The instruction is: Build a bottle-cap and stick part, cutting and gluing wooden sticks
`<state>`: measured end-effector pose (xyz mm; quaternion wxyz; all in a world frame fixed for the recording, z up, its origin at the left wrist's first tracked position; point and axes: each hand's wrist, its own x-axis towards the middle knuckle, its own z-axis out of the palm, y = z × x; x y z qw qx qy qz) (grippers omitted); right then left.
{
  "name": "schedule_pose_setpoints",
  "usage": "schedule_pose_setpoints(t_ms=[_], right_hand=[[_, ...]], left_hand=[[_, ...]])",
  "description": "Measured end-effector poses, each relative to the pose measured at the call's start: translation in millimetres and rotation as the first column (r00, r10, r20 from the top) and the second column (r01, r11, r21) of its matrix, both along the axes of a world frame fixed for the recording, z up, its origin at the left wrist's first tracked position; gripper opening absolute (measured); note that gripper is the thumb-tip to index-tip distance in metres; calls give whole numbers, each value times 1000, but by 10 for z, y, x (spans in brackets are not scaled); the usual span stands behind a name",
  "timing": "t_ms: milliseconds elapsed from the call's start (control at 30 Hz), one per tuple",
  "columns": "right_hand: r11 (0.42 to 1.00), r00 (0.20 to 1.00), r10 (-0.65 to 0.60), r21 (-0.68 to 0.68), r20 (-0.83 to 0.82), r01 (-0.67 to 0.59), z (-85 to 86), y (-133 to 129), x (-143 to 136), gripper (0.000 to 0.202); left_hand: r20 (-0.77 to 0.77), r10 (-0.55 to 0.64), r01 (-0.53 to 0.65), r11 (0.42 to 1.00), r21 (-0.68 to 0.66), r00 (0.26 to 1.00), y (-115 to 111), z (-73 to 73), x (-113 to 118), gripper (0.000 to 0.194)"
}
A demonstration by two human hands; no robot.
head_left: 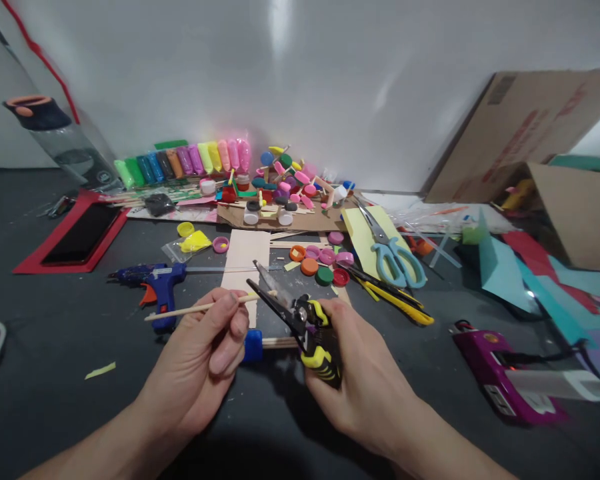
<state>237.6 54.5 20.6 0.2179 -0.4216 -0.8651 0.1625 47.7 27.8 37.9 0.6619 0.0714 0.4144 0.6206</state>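
Note:
Between thumb and fingers, my left hand (207,343) pinches a thin wooden stick (190,310) that points toward the right. My right hand (363,367) grips black-and-yellow cutting snips (300,317) by the handles. Their blades are spread, and the stick's right end lies at the gap between them. Below the snips, a small blue block (253,345) sits on the table with light wooden strips (280,343) running right from it; my left hand partly covers the block. Just behind my hands lies a pale wooden board (245,250).
A blue glue gun (163,287) lies left, near a phone (83,233) on red paper. Coloured bottle caps (324,275), a yellow utility knife (400,303) and blue-handled scissors (397,260) lie behind my right hand. A purple power strip (500,373) is at right, a water bottle (65,143) at back left.

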Motion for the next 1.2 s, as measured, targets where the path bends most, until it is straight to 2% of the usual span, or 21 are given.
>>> schedule_pose_setpoints(t_ms=[267, 467, 633, 767, 1000, 1200], right_hand=[[999, 1000, 19, 44, -9, -19, -22, 11, 12, 31], [995, 999, 37, 87, 21, -39, -74, 21, 64, 32], [993, 998, 27, 113, 62, -34, -117, 46, 77, 27], [996, 998, 10, 87, 63, -15, -98, 50, 77, 34], [998, 999, -39, -41, 22, 40, -22, -3, 107, 38], [990, 999, -38, -135, -10, 36, -21, -14, 92, 40]], left_hand=[[95, -48, 52, 998, -37, 994, -26, 55, 4, 43], [121, -104, 108, 994, -21, 987, -23, 32, 0, 43], [118, -122, 127, 991, -34, 986, -21, 9, -4, 41], [48, -145, 145, 989, 2, 988, -22, 2, 0, 34], [-176, 23, 3, 989, 145, 984, 19, -65, 19, 22], [-240, 78, -39, 986, 163, 968, 23, -91, 7, 25]])
